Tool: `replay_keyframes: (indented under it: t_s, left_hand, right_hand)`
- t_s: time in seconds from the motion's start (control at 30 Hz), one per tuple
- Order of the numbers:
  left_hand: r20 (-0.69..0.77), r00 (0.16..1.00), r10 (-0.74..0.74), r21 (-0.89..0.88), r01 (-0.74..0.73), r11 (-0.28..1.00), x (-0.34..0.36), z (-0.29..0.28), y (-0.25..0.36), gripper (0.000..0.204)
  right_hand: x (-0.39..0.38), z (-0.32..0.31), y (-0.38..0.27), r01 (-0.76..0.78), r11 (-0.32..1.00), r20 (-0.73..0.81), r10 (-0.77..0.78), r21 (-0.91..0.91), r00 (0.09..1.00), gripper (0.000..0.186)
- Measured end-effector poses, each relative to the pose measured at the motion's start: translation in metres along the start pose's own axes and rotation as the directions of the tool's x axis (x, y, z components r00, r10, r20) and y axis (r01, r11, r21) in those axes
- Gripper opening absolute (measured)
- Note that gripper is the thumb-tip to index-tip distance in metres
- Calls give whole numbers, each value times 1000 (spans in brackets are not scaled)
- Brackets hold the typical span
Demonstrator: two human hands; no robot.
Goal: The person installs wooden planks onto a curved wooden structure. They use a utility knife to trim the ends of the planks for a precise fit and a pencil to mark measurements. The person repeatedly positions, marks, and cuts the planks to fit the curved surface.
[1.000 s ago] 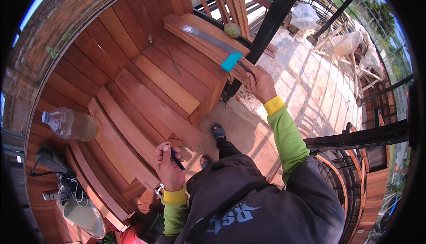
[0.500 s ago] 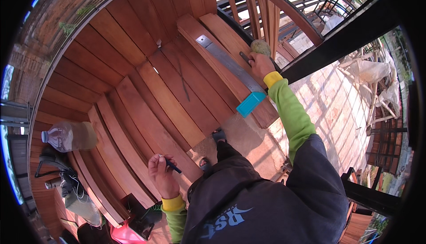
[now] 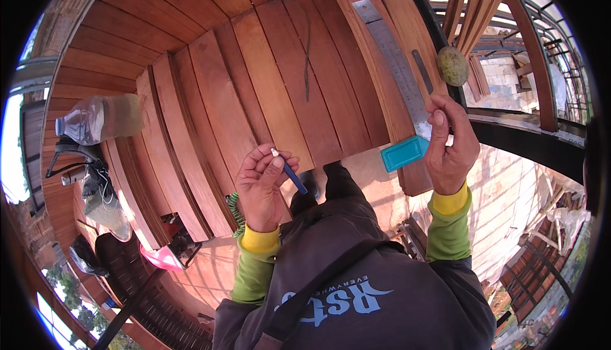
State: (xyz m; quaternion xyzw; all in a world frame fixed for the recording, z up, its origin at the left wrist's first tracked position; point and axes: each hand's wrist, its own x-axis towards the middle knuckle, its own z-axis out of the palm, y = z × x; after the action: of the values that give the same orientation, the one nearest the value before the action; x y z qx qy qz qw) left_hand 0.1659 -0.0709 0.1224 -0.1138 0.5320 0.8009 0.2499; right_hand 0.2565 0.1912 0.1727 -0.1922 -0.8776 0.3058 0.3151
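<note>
My left hand (image 3: 262, 184) grips a slim blue pencil (image 3: 295, 179) with a pale tip, pointing up past my thumb. My right hand (image 3: 453, 143) is raised beside the boards at the right, thumb and forefinger drawn together. Whatever may be between those fingers is too small or hidden to make out. Just beyond them, a thin dark strip, perhaps a blade (image 3: 421, 70), lies along a board. A try square with a steel rule (image 3: 393, 57) and turquoise stock (image 3: 405, 153) rests on the boards, its stock close to my right hand.
Reddish wooden planks (image 3: 267, 83) cover the bench-like surface before me. A rounded green-brown object (image 3: 452, 65) sits by a black metal beam (image 3: 528, 143). At the left are a large clear bottle (image 3: 102, 118) and a dark tool with cords (image 3: 95, 172).
My right hand has come back from the dark strip toward my body, leaving it on the board. My left hand has risen and moved right, still holding the pencil. The view has shifted.
</note>
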Motion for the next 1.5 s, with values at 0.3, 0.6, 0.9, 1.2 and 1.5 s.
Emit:
replay_keyframes:
  t_s: [0.3,0.6,0.9,1.2,1.5]
  left_hand:
    - [156,985,76,-100,-61,993,-12,10,16,22]
    - [268,960,78,-100,-53,994,-35,-24,-1,9]
    - [353,934,49,67,-77,995,-48,-22,-11,17]
    - [306,952,5,220,-76,973,-30,-71,-22,18]
    - [331,943,-40,305,-67,950,-32,-93,-30,16]
  right_hand:
    - [-97,76,-79,-99,935,478,-80,339,875,36]
    - [-128,89,-110,-316,863,541,60,394,839,32]
    - [-155,74,-90,-272,896,341,149,350,928,18]
    - [-106,-26,-18,-352,933,-196,333,-71,922,12]
    - [-103,-25,28,-227,935,-150,192,-273,970,16]
